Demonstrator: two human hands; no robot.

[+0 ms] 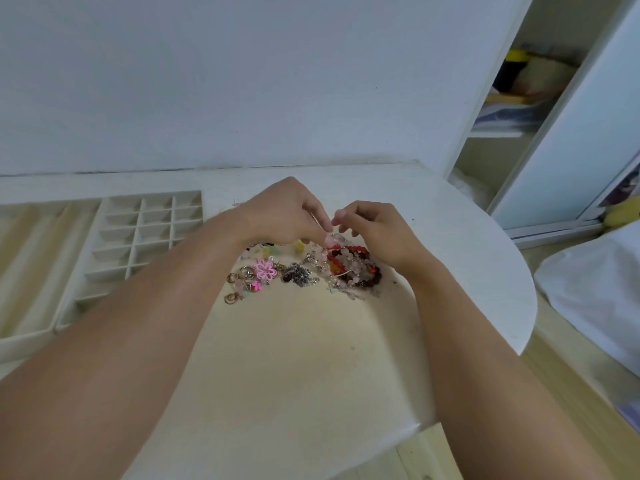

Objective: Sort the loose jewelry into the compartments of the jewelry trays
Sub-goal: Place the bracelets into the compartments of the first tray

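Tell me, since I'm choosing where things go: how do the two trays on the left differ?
The grid tray is split into many small square compartments; the long tray beside it has only a few long, narrow channels. The grid tray lies nearer the jewelry pile; the long tray sits at the table's far left. Both are off-white, and no jewelry shows in them.

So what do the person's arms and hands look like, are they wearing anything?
Both forearms are bare as far as the view shows: no sleeves, gloves or watch. The left hand and right hand show no rings or bracelets that I can see. Fingernails look short and unpainted.
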